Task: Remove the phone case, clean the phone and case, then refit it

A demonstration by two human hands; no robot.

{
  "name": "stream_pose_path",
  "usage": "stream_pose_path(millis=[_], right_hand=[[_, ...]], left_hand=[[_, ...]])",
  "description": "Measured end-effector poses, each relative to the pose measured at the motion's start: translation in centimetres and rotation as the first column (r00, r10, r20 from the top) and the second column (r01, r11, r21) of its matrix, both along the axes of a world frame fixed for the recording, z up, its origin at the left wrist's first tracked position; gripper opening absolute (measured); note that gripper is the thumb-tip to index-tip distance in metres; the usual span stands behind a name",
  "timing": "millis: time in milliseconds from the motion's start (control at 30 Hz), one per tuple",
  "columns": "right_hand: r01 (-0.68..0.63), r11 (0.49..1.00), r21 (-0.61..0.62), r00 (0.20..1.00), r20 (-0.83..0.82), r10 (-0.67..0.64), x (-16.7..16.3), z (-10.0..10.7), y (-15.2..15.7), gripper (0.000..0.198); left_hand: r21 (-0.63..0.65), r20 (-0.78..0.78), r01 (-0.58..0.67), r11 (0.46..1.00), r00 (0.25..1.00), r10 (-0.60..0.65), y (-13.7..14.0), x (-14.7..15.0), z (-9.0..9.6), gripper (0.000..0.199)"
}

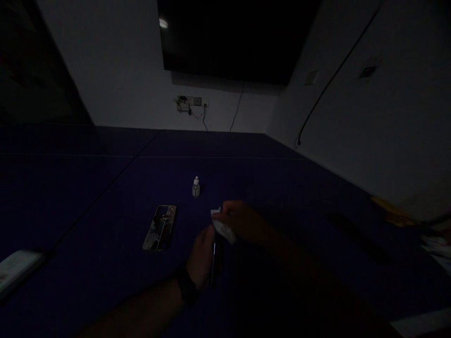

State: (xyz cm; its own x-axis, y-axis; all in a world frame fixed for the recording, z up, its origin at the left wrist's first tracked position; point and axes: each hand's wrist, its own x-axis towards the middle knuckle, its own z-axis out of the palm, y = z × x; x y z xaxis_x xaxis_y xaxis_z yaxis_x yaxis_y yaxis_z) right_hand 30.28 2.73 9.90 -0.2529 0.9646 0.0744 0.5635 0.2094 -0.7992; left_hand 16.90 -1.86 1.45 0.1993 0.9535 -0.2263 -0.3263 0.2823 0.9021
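My left hand, with a dark band on its wrist, is closed around the side of a dark phone held on edge. In my right hand a white tissue is pinched, and it lies against the phone's upper end. Left of my hands a patterned phone case with a camera cutout lies flat. Beyond them stands a small dropper bottle with a white cap. The room is very dim, so the phone's lower part is hard to make out.
A dark blue surface stretches to the wall. At the left edge is a white box-like object. To the right lie a long dark object and a yellow cloth-like item. A large screen hangs above wall sockets.
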Motion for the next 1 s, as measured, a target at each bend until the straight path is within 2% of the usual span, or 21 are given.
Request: stream_pose_path(millis=[100,233,300,467,567,667,733,833,1000], right_hand=[[0.085,0.996,0.016,0.996,0.006,-0.085,-0.1,0.0,0.2,0.033],[-0.059,0.993,-0.1,0.998,-0.012,0.058,0.0,-0.7,-0.6,0.03],[-0.073,0.99,-0.119,0.997,-0.019,0.072,0.1,-0.8,-0.7,0.03],[0.071,0.996,-0.052,0.997,-0.028,-0.072,0.0,-0.2,0.7,0.035],[0.06,0.982,-0.178,0.994,-0.085,-0.076,0.1,0.1,1.1,0.041],[-0.058,0.936,-0.348,0.959,-0.278,-0.045,0.4,-0.2,1.0,0.047],[-0.112,0.911,-0.398,0.923,-0.38,-0.052,0.6,-0.4,1.0,0.052],[-0.138,0.906,-0.399,0.915,-0.401,-0.038,0.9,-0.6,1.0,0.054],[-0.135,0.939,-0.315,0.966,-0.252,0.055,1.2,-1.1,0.5,0.05]], left_hand=[[-0.004,-0.013,-0.012,1.0,1.0,0.012,-0.1,0.0,-0.1,0.068],[0.036,0.059,-0.025,0.999,0.998,0.023,0.0,0.1,0.0,0.065],[0.032,0.059,-0.008,0.999,0.998,0.006,0.1,0.1,0.1,0.067],[-0.009,-0.021,0.0,1.0,1.0,0.0,-0.1,0.0,0.3,0.071],[-0.005,-0.031,-0.002,1.0,1.0,0.002,-0.2,0.0,0.4,0.071],[0.026,-0.044,0.001,1.0,0.999,0.001,-0.3,0.0,0.3,0.07],[0.042,-0.056,0.011,0.999,0.998,-0.008,-0.4,0.0,0.2,0.07],[0.041,-0.073,0.027,0.999,0.997,-0.024,-0.3,0.0,0.0,0.072],[0.091,-0.06,0.023,0.996,0.998,-0.018,-0.1,-0.1,-0.3,0.068]])
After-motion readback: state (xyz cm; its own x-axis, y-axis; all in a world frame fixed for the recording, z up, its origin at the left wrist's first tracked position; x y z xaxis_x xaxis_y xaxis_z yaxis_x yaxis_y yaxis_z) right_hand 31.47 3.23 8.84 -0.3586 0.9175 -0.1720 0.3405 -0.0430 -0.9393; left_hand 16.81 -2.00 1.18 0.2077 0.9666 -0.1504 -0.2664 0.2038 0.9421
